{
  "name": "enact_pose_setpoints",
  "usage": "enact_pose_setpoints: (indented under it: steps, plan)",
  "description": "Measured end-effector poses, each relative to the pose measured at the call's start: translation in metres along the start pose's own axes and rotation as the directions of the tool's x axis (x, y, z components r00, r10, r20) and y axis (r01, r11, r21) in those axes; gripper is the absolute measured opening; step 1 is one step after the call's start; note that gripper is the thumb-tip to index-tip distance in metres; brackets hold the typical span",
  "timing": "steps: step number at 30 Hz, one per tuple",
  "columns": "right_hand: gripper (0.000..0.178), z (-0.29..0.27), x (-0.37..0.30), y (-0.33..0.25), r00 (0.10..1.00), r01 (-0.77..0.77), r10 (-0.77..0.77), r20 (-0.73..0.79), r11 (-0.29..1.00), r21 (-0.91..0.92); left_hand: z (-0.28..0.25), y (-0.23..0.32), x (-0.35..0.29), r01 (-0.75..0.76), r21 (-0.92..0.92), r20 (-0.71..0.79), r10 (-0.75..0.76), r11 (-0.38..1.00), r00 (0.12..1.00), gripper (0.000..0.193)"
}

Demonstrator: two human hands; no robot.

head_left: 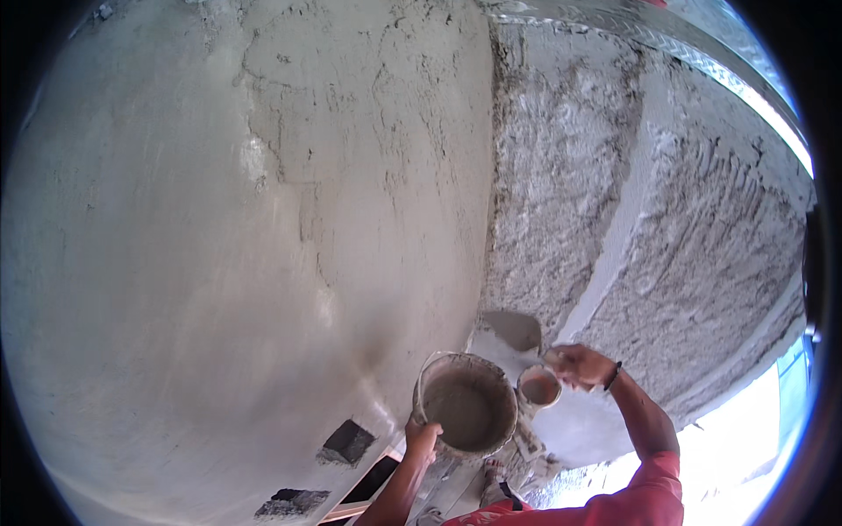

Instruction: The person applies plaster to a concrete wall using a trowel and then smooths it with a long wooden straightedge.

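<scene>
My left hand (pixel 423 440) grips the near left side of a round, mortar-caked bucket (pixel 506 430). Grey wet mortar (pixel 462 412) lies inside it. Just right of the bucket is a small round cup (pixel 524 396), pale at the rim and reddish inside. My right hand (pixel 581 366) is closed at the cup's upper right edge, its fingertips partly blurred. Beyond the cup, a darker wet patch of mortar (pixel 516 330) shows low on the wall, by the corner.
A smooth grey plastered wall (pixel 175 263) fills the left, with two dark rectangular holes (pixel 348 441) low down. Right of the corner, a rough wall (pixel 561 175) carries a smoother vertical band (pixel 618 232). Planks (pixel 460 485) lie below the bucket. Bright daylight enters at lower right.
</scene>
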State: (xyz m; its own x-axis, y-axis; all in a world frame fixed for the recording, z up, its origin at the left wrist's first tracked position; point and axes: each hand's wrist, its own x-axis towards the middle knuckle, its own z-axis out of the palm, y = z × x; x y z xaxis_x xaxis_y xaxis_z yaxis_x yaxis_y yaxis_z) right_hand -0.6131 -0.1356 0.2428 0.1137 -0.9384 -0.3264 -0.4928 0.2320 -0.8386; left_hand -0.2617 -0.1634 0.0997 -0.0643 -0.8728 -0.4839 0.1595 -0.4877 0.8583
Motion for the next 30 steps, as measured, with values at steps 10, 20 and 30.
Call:
enact_pose_setpoints:
  steps: [10, 20, 30]
  plan:
    - [0.022, 0.116, 0.026, 0.042, 0.92, -0.071, 0.26, 0.294, 0.847, -0.527, -0.006, -0.033, -0.003, -0.254, 0.146, 0.094, 0.242, 0.956, 0.966, 0.065]
    - [0.026, 0.147, 0.009, 0.09, 0.731, -0.542, 0.129, 0.67, 0.706, 0.455, 0.02, -0.02, -0.002, -0.322, 0.066, 0.151, 0.31, 0.944, 0.939, 0.058]
    - [0.025, 0.139, -0.021, 0.054, 0.917, -0.345, 0.014, 0.399, 0.531, 0.774, 0.02, 0.008, -0.002, -0.212, 0.013, 0.099, 0.21, 0.977, 0.973, 0.056]
